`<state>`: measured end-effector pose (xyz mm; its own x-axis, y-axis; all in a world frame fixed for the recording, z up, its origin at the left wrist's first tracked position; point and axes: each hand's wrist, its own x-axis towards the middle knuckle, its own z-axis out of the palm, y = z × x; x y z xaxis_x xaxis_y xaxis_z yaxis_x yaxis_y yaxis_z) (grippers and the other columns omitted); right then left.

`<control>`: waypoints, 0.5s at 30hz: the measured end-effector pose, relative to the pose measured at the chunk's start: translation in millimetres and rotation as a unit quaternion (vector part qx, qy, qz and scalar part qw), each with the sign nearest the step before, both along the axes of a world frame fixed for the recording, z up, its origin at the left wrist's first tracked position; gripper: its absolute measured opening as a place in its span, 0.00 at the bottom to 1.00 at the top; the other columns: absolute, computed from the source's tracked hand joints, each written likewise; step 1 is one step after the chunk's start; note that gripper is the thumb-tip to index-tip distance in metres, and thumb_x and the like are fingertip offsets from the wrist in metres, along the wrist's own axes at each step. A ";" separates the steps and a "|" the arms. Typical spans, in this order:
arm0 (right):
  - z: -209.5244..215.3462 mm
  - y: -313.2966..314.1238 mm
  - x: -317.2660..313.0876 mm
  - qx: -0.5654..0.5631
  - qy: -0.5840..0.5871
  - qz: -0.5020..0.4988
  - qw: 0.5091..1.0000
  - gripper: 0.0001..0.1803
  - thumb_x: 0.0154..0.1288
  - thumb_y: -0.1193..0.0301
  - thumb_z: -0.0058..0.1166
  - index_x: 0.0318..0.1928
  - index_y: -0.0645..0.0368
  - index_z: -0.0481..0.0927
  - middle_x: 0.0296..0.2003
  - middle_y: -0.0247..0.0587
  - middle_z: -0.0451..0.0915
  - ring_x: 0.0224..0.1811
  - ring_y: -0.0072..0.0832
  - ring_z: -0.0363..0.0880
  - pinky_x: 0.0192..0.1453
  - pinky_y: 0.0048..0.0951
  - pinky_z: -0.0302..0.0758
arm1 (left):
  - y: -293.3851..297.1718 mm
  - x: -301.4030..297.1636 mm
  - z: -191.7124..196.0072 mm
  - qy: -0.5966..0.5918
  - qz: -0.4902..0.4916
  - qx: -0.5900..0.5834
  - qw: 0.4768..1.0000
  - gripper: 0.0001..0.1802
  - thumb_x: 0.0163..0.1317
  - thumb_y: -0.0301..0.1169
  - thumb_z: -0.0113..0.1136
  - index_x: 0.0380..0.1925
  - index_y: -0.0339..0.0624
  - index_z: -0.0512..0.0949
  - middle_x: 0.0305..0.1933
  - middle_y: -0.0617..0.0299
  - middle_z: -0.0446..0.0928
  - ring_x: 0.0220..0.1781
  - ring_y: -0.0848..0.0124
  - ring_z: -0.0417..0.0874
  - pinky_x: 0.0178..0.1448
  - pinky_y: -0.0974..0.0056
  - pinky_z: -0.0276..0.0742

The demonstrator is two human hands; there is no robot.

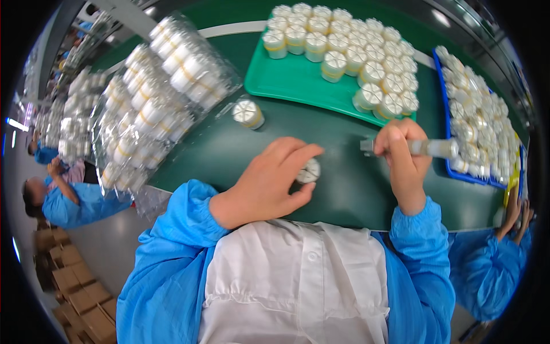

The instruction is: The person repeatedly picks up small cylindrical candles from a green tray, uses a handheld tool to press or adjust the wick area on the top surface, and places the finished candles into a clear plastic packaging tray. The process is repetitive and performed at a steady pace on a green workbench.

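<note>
Two hands are at work in the head view: at the centre of the frame the left hand point(274, 182) pinches a white cup point(310, 171) on the table point(344, 202); at centre right, the right hand point(404, 157) closes round a blurred tool point(440, 148). Best, I judge, to steady the cup, leave its top uncovered, and keep the tool off the tray point(281, 78) above.

The tray point(286, 83) is smooth, shiny plastic; left of it, the bag point(228, 80) is crinkly, shiny plastic. In front of the tray, a tub point(310, 172) looks plastic, and the sleeves point(177, 223) wrinkly cloth.
</note>
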<state>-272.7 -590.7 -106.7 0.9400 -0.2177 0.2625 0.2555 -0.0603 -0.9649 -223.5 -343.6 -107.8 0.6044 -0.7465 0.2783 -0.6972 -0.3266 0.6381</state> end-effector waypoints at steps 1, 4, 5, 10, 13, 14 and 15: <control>1.1 2.3 -1.7 -0.019 0.000 0.006 1.000 0.13 0.74 0.73 0.48 0.28 0.59 0.70 0.24 0.36 0.76 0.27 0.19 0.71 0.32 0.24 0.69 | 12.6 -1.0 1.0 -0.013 0.046 0.011 0.999 0.26 0.49 0.25 0.68 0.51 0.39 0.75 0.48 0.50 0.75 0.49 0.52 0.79 0.51 0.55 0.77; 3.2 8.0 -1.4 -0.031 0.006 0.020 0.999 0.13 0.74 0.73 0.47 0.28 0.60 0.70 0.24 0.37 0.76 0.27 0.19 0.70 0.32 0.24 0.69 | 47.3 7.9 2.7 -0.107 0.175 0.047 0.978 0.24 0.49 0.27 0.69 0.49 0.38 0.76 0.46 0.50 0.75 0.46 0.52 0.79 0.48 0.57 0.78; 3.9 8.9 -1.5 -0.025 0.018 0.014 0.999 0.13 0.75 0.73 0.46 0.28 0.60 0.70 0.24 0.37 0.76 0.26 0.19 0.70 0.32 0.24 0.69 | 54.0 12.1 4.9 -0.125 0.210 0.061 0.968 0.27 0.50 0.29 0.70 0.51 0.38 0.74 0.46 0.49 0.74 0.46 0.51 0.80 0.48 0.56 0.78; -2.4 8.0 0.5 -0.035 0.016 0.007 0.999 0.14 0.75 0.72 0.46 0.28 0.59 0.70 0.23 0.37 0.75 0.25 0.19 0.69 0.31 0.23 0.66 | 47.9 30.9 19.7 -0.118 0.265 0.102 0.952 0.31 0.56 0.32 0.68 0.59 0.39 0.68 0.48 0.48 0.72 0.45 0.49 0.80 0.48 0.54 0.78; -7.7 3.8 -0.1 -0.048 0.019 0.000 0.999 0.14 0.75 0.71 0.46 0.28 0.59 0.70 0.23 0.36 0.75 0.25 0.19 0.68 0.29 0.23 0.64 | 43.3 42.0 15.5 -0.138 0.227 0.136 0.954 0.27 0.59 0.33 0.66 0.57 0.39 0.70 0.45 0.49 0.72 0.44 0.50 0.79 0.47 0.54 0.78; -8.0 4.1 -0.1 -0.043 0.024 0.003 0.999 0.14 0.75 0.71 0.46 0.28 0.58 0.69 0.23 0.36 0.75 0.25 0.19 0.68 0.29 0.23 0.63 | 43.4 45.4 11.2 -0.146 0.221 0.142 0.954 0.27 0.60 0.34 0.66 0.57 0.39 0.71 0.44 0.49 0.72 0.44 0.50 0.79 0.47 0.55 0.78; -7.8 4.9 0.5 -0.037 0.028 0.005 0.999 0.14 0.75 0.71 0.46 0.28 0.58 0.69 0.24 0.36 0.74 0.25 0.19 0.68 0.29 0.23 0.63 | 46.3 46.9 10.6 -0.153 0.215 0.149 0.953 0.26 0.60 0.35 0.66 0.56 0.39 0.72 0.43 0.49 0.72 0.44 0.50 0.79 0.47 0.55 0.78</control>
